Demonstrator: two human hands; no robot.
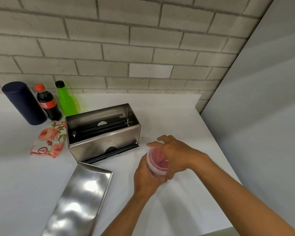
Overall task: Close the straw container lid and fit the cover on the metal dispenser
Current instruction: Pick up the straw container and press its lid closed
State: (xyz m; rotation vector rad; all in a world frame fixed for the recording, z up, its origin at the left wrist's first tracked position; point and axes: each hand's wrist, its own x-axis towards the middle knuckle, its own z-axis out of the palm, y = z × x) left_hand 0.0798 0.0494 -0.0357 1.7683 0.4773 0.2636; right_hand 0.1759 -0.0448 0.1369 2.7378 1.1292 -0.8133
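Straw container (157, 163), clear round plastic packed with red straws, upright on the white counter (177, 116) just right of the open metal dispenser (102, 133). Left hand (146, 178) wrapped around its side; right hand (174, 155) curled over the rim, seemingly pressing the lid (lid itself too blurred to make out). Probably light, thin-walled, a little slick; best steadied low on the wall, pressed evenly around the rim. Steel cover (78, 200) flat on the counter near the dispenser front: stiff, smooth, fingerprint-prone, better held by its long edges. No legible writing anywhere; red label on the cola bottle (47, 103) unreadable, floral packet (48, 139) print likewise.
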